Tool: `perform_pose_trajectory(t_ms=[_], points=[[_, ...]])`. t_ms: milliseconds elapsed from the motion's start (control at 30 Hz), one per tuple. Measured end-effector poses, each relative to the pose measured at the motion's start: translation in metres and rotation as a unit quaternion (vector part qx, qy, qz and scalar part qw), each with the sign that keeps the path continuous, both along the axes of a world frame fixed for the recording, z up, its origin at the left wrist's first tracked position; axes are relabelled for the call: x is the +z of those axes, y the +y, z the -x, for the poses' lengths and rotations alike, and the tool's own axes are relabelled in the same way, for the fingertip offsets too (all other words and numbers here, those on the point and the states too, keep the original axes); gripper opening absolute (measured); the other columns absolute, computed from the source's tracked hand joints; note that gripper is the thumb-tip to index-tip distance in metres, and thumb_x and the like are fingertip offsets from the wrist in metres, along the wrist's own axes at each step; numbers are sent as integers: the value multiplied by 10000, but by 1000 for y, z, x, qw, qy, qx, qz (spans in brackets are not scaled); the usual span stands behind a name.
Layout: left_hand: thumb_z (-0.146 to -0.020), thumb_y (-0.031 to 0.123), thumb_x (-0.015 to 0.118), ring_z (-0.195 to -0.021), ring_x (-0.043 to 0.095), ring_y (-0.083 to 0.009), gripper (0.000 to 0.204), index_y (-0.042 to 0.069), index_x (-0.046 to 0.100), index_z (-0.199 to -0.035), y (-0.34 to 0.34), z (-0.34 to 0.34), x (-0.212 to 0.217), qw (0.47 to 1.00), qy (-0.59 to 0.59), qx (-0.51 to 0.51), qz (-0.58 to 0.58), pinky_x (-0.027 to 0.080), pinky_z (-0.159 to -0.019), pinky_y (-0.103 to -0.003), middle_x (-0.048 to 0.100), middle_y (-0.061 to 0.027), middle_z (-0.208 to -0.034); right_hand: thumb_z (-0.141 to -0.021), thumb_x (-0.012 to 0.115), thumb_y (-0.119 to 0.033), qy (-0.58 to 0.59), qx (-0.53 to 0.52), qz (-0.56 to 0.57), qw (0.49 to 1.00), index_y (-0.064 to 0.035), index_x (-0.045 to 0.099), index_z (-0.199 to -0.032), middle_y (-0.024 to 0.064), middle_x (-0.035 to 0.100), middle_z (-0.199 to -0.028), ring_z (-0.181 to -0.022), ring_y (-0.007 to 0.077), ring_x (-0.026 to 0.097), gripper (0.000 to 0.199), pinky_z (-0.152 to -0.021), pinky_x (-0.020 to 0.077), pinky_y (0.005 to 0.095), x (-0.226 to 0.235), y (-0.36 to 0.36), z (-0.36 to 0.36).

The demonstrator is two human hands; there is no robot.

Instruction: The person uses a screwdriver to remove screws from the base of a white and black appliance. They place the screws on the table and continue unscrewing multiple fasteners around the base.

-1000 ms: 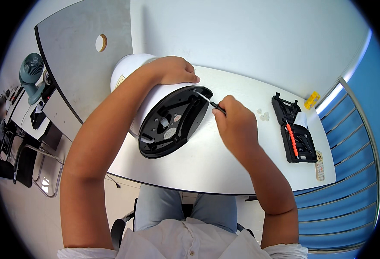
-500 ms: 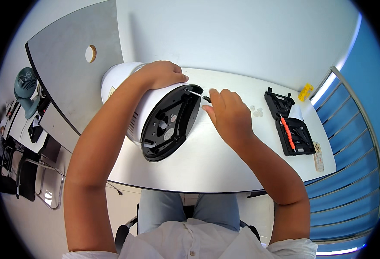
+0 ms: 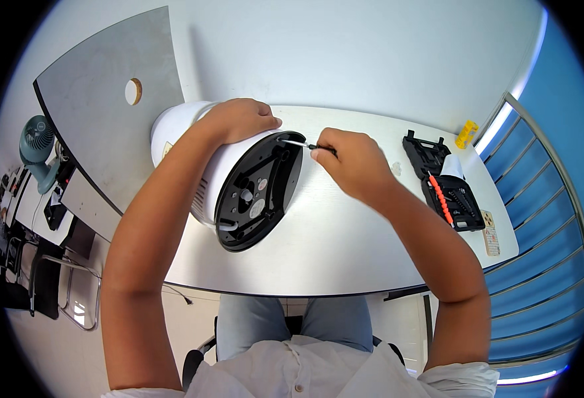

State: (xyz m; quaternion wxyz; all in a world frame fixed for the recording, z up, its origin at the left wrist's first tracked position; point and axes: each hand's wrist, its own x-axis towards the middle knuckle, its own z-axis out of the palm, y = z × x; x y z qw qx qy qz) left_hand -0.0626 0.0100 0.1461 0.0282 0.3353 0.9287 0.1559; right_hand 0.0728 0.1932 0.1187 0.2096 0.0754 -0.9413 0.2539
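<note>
A rounded white household appliance [image 3: 207, 159] lies on its side, its oval black base [image 3: 239, 205] turned toward me. Over the top of its white body my left hand [image 3: 244, 121] is curled, holding it; the far fingers are partly hidden. My right hand [image 3: 353, 162] is closed around the dark handle of a screwdriver [image 3: 297, 143]. The screwdriver's metal shaft points left, with its tip at a recess near the upper end of the base. Whether a screw sits there is too small to tell.
On the white table [image 3: 325, 259], a black tool case [image 3: 448, 189] lies opened at right, with an orange flexible shaft [image 3: 440, 199] in it. Beyond are a yellow object [image 3: 466, 134] and a remote-like pad [image 3: 490, 233]. A grey partition [image 3: 106, 99] stands left, a metal railing [image 3: 557, 179] right.
My right hand has turned on the screwdriver, and its fingers are curled more tightly. The handle sits slightly lower and farther right. My left hand keeps its hold on the appliance.
</note>
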Motion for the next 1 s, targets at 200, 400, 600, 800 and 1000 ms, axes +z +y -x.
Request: perform_pose_trajectory(t_ms=[200, 400, 600, 800, 1000], points=[[-854, 453, 482, -1009, 605, -306, 493, 56, 687, -1061, -1, -5, 2, 1000, -2, 12, -5, 441, -910, -386, 660, -169, -1070, -702, 689, -110, 339, -59, -338, 876, -137, 469, -683, -8, 340, -588, -551, 132, 404, 222, -412, 302, 273, -34, -3, 8], [-859, 453, 503, -906, 619, -272, 456, 67, 679, -1029, -2, -5, 1, 1000, 7, 1, -12, 459, -831, -358, 672, -154, -974, -803, 686, -210, 228, -61, -255, 938, -111, 502, -744, 3, 444, -592, -529, 112, 422, 217, -400, 298, 265, -28, -6, 9], [-862, 456, 511, -917, 619, -274, 456, 70, 673, -1045, -1, -2, -1, 1000, 13, 4, -2, 457, -845, -361, 673, -150, -976, -890, 605, -266, -260, 13, 214, 942, -47, 550, -833, 67, 523, -621, -565, 120, 453, 233, -471, 368, 289, 4, 6, 14], [-865, 464, 473, -1054, 594, -295, 504, 70, 673, -1106, 0, -6, 4, 1000, -5, 9, 4, 431, -933, -383, 649, -158, -1120, -762, 648, -104, 118, 17, -96, 988, -78, 561, -809, 34, 470, -660, -589, 157, 450, 102, -468, 345, 293, -26, 8, 8], [-867, 471, 467, -1039, 601, -291, 508, 71, 678, -1098, -2, -6, 4, 1000, 6, 10, 14, 436, -922, -385, 654, -149, -1111, -720, 647, -58, 342, -71, -368, 862, -85, 567, -758, 9, 422, -629, -549, 176, 424, 93, -470, 367, 309, -38, 9, 11]])
